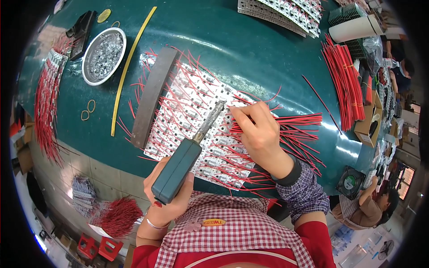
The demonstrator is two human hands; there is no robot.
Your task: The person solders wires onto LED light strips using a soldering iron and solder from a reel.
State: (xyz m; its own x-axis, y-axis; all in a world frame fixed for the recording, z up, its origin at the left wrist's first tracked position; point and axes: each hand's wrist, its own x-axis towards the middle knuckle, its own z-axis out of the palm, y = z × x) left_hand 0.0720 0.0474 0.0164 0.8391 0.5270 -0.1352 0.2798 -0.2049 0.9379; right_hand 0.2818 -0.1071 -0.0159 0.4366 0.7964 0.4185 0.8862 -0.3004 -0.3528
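Note:
My left hand [169,210] is wrapped round a dark green soldering gun [177,171], its metal tip slanting up and away over a white circuit board panel [157,144]. The tip ends close to the fingertips of my right hand [261,134], which are pinched on a thin red wire at the board. Many red wires [300,119] fan out to the right beneath and beside that hand. Rows of small components and red wires cover the panel. Along the panel's left side lies a dark flat bar [154,100], with wire ends poking out beyond it.
A white-rimmed bowl of silvery scraps [84,67] and a yellow strip [130,62] lie at left. Wired boards [47,89] hang over the left edge. More panels [286,15] are stacked at the back. Red wire bundles [344,85] and a fan [351,182] stand right, near another person [368,207].

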